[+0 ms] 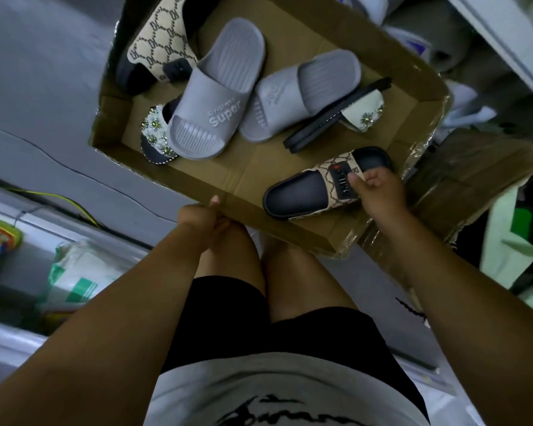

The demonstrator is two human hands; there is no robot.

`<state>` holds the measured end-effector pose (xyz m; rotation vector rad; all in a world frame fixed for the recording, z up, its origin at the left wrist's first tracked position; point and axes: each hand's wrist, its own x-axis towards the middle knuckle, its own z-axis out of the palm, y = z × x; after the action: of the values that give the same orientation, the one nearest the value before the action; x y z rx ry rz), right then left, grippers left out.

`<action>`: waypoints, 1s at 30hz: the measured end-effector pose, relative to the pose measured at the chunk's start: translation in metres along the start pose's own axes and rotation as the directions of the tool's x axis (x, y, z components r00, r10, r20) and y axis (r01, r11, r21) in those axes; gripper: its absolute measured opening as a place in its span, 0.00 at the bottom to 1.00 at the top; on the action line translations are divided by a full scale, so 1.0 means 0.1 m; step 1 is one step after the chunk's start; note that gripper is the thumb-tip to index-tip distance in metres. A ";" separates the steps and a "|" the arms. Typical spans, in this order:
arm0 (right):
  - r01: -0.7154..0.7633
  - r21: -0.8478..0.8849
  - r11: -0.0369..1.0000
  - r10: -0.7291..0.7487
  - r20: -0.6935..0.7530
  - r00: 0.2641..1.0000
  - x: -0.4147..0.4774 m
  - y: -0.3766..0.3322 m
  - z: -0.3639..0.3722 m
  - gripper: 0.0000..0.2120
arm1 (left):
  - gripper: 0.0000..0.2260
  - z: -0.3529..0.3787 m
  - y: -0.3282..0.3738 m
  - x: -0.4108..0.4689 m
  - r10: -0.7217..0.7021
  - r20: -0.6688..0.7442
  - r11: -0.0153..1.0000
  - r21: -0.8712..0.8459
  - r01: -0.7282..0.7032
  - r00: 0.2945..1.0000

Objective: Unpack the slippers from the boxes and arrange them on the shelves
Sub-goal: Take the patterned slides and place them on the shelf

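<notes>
This looks like the stock area of a small footwear shop. An open cardboard box [253, 176] holds a loose mix of slippers in several styles, with grey slippers [219, 87], a patterned slipper [326, 179] and a beaded slipper [156, 132] among them, and a taped box [462, 173] stands just beside it. A white shelf [505, 41] at the upper right carries bagged goods [428, 32], and more wrapped packets [74, 272] lie at the left.
</notes>
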<state>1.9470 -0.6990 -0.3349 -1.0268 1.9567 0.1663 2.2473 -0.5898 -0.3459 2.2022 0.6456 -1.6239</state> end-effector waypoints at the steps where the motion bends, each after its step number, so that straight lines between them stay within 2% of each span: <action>1: -0.007 0.059 0.998 0.006 0.012 1.000 -0.09 -0.03 0.03 0.15 | 0.13 -0.01 0.00 -0.01 -0.001 0.007 1.000 0.009 0.001 1.000; 4: -0.036 0.218 0.975 0.031 0.027 0.999 -0.35 -0.12 0.10 0.14 | 0.22 -0.07 0.05 -0.16 -0.004 0.073 0.992 0.122 -0.005 0.997; 6: -0.077 0.318 0.945 0.061 0.061 0.996 -0.50 -0.22 0.12 0.13 | 0.31 -0.11 0.11 -0.29 0.042 0.138 0.977 0.204 -0.070 0.990; 8: -0.130 0.417 0.900 0.095 0.103 0.990 -0.62 -0.31 0.16 0.12 | 0.35 -0.17 0.18 -0.43 0.127 0.220 0.977 0.139 -0.160 0.967; 10: -0.166 0.463 0.871 0.112 0.140 0.984 -0.74 -0.44 0.21 0.12 | 0.37 -0.24 0.26 -0.55 0.237 0.325 0.971 -0.050 -0.234 0.916; 12: -0.158 0.464 0.872 0.086 0.174 0.981 -0.86 -0.60 0.30 0.14 | 0.35 -0.29 0.35 -0.62 0.321 0.383 0.946 -0.179 -0.272 0.866; 14: -0.124 0.429 0.895 0.033 0.213 0.976 -0.98 -0.79 0.40 0.15 | 0.23 -0.34 0.43 -0.65 0.376 0.376 0.922 -0.247 -0.300 0.847; 15: -0.097 0.411 0.906 0.002 0.224 0.975 -1.03 -0.87 0.45 0.14 | 0.20 -0.37 0.48 -0.63 0.394 0.352 0.912 -0.264 -0.314 0.849; 18: 0.011 0.349 0.937 -0.096 0.226 0.969 -1.10 -1.08 0.52 0.15 | 0.18 -0.54 0.68 -0.64 0.389 0.288 0.912 -0.252 -0.322 0.875; 20: 0.117 0.274 0.955 -0.177 0.204 0.963 -1.09 -1.21 0.48 0.21 | 0.18 -0.66 0.81 -0.65 0.404 0.276 0.910 -0.219 -0.352 0.872; 22: 0.199 0.210 0.957 -0.245 0.221 0.944 -1.01 -1.31 0.40 0.37 | 0.17 -0.78 0.96 -0.66 0.449 0.282 0.893 -0.179 -0.413 0.848; 24: 0.232 0.133 0.964 -0.265 0.362 0.894 -0.89 -1.42 0.33 0.51 | 0.15 -0.85 1.11 -0.71 0.489 0.325 0.871 -0.126 -0.476 0.809; 25: 0.241 0.097 0.966 -0.258 0.463 0.848 -0.85 -1.48 0.32 0.53 | 0.15 -0.88 1.18 -0.72 0.494 0.358 0.864 -0.106 -0.491 0.792; 26: 0.242 0.071 0.968 -0.241 0.553 0.798 -0.83 -1.55 0.31 0.52 | 0.16 -0.89 1.24 -0.74 0.488 0.389 0.865 -0.097 -0.492 0.781; 27: 0.235 0.064 0.970 -0.224 0.616 0.755 -0.82 -1.63 0.31 0.46 | 0.16 -0.89 1.30 -0.73 0.479 0.413 0.869 -0.100 -0.484 0.775; 29: 0.197 0.126 0.972 -0.231 0.655 0.719 -0.83 -1.75 0.35 0.28 | 0.13 -0.87 1.38 -0.73 0.459 0.428 0.885 -0.150 -0.440 0.778; 30: 0.170 0.178 0.969 -0.246 0.645 0.724 -0.84 -1.79 0.38 0.21 | 0.12 -0.85 1.39 -0.75 0.448 0.428 0.894 -0.191 -0.406 0.785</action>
<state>2.1214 -0.7462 -0.2461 -0.9392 1.1729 0.2579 2.3722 -0.6760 -0.2497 1.6349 0.0643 -1.7278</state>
